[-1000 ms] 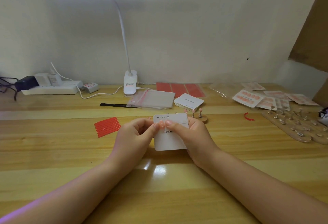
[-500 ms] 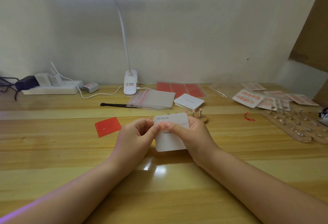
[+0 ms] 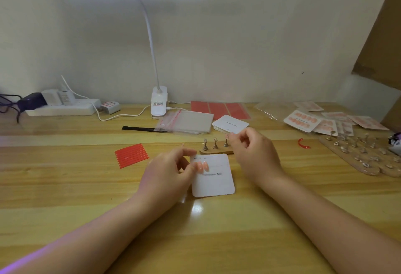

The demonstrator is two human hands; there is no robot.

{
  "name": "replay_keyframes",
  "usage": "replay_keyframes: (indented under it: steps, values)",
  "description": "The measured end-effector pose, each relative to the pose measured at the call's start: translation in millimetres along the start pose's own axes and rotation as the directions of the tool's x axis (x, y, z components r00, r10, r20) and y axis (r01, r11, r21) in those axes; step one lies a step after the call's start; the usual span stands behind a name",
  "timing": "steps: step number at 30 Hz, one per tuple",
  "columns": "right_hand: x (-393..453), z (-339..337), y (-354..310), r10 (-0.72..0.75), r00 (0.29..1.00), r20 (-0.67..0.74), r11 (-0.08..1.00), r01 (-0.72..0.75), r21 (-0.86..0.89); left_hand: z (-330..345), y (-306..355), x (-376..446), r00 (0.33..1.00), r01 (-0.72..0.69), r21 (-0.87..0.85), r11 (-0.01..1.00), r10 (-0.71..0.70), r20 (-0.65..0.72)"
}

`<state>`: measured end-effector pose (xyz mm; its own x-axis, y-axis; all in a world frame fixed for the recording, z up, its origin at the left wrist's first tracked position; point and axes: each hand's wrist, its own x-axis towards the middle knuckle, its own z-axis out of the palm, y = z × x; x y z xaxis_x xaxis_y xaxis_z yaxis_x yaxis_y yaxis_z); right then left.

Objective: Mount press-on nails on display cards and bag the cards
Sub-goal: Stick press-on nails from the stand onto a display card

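At the far left, a white power strip (image 3: 61, 108) lay against the wall with plugs in it. Nearer me, a sheet of red adhesive strips (image 3: 131, 155) sat on the wooden table (image 3: 65, 187). A black brush (image 3: 143, 128) lay beyond it, its tip under a stack of clear zip bags (image 3: 188, 121), with the clip lamp (image 3: 159, 105) standing just behind.

My left hand (image 3: 167, 173) rested at the left edge of the white display card (image 3: 213, 176), its thumb and fingertip meeting on that edge, so it held the card down flat on the table. Two peach press-on nails (image 3: 202, 165) sat side by side on the card's upper left, just beside my fingers.

Behind the card stood a small wooden nail stand (image 3: 214, 147) with metal pegs. My right hand (image 3: 253, 154) hovered over its right end, fingers curled toward a peg; I could not tell whether they pinched anything.

Farther back lay a stack of blank cards (image 3: 230, 124) and a red sheet (image 3: 220, 109). To the right were finished bagged cards (image 3: 303, 120), a red curved scrap (image 3: 302, 143), and a larger peg board (image 3: 366, 154).
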<state>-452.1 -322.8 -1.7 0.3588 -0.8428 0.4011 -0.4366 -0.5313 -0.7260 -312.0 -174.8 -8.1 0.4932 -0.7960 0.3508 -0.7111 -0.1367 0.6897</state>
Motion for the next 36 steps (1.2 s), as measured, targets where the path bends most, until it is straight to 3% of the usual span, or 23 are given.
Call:
replay_keyframes:
  steps: [6,17,27,34,36]
  values:
    - [10.2,1.5,15.5,-0.002,0.999,0.048,0.984,0.011,-0.180,1.4,1.1,2.6,0.999,0.023,0.262,0.965,-0.029,0.019]
    - [11.3,9.4,13.4,-0.022,0.986,0.166,0.936,0.079,-0.344,4.7,2.7,5.1,0.941,-0.121,0.286,0.951,0.019,0.337]
    - [11.1,4.6,8.7,-0.043,0.982,0.182,0.948,0.098,-0.303,5.9,0.9,3.2,0.930,-0.165,0.312,0.936,0.043,0.364]
    - [5.3,8.7,5.0,-0.160,0.975,0.153,0.898,0.208,-0.387,5.5,2.3,2.2,0.935,-0.150,0.293,0.944,0.039,0.353]
    - [2.4,9.0,4.7,-0.218,0.969,0.113,0.916,0.243,-0.320,5.5,2.5,2.2,0.936,-0.158,0.297,0.942,0.047,0.349]
